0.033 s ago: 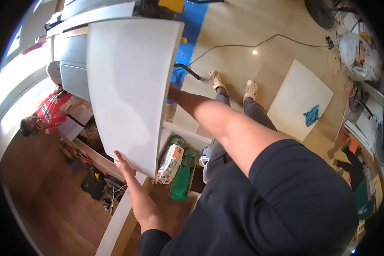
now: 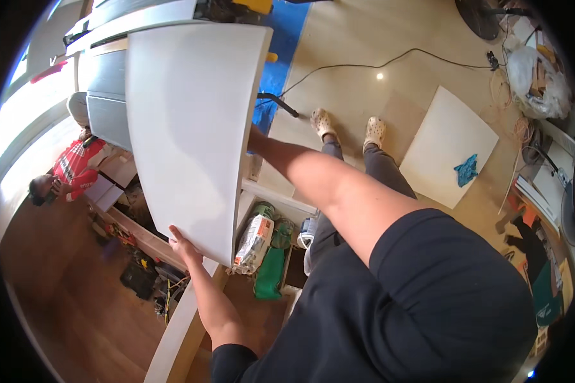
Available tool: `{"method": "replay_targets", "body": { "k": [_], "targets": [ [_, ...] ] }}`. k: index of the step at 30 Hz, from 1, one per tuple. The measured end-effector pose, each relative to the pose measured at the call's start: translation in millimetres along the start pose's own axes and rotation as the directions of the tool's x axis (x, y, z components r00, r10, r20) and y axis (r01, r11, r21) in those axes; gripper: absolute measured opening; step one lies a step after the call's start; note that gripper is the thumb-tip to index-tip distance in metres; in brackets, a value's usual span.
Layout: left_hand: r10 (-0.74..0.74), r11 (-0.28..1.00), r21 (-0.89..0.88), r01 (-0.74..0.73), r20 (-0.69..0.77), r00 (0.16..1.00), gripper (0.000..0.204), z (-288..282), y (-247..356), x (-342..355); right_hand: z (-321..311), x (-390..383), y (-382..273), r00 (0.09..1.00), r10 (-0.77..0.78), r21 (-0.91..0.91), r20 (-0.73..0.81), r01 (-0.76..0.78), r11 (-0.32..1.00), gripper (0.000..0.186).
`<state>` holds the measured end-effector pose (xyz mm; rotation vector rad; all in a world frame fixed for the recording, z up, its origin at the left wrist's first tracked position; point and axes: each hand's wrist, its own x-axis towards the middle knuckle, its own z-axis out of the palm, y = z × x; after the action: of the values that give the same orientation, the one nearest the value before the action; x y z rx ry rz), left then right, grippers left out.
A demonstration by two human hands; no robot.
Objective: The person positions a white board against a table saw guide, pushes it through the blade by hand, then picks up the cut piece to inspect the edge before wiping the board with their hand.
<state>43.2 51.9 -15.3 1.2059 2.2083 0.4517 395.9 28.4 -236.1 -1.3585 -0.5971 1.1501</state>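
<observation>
A large white panel (image 2: 185,127) stands steeply in front of me, its near corner low over the cabinet frame. My left hand (image 2: 184,246) is closed on its lower left edge, thumb against the white face. On the panel's other side, my right hand (image 2: 257,142) reaches behind the right edge; only the wrist end shows and its fingers are hidden. Below and right of the panel's near corner lie a white and orange bag (image 2: 254,244) and a green bag (image 2: 271,271).
A person in red (image 2: 76,163) is at the left beside a long box of tools. A second pale board (image 2: 444,137) lies on the floor with a blue cloth (image 2: 466,171) on it. A black cord (image 2: 377,67) crosses the floor. A clear plastic bag (image 2: 540,86) stands far right.
The panel's upper part has shifted very slightly left. Both hands keep the same places on it.
</observation>
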Motion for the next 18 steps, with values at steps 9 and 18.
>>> {"method": "replay_targets", "body": {
  "k": [9, 18],
  "targets": [
    [0.213, 0.974, -0.067, -0.218, -0.074, 0.974, 0.078, -5, -41, -10, 43, -38, 34, 0.979, 0.169, 0.065, -0.111, -0.162, 0.985, 0.062],
    [0.300, 0.953, 0.003, -0.304, -0.168, 0.939, 0.076, 4, -21, -34, 8, -68, 60, 0.974, 0.197, -0.098, -0.112, -0.208, 0.973, 0.053]
  ]
}}
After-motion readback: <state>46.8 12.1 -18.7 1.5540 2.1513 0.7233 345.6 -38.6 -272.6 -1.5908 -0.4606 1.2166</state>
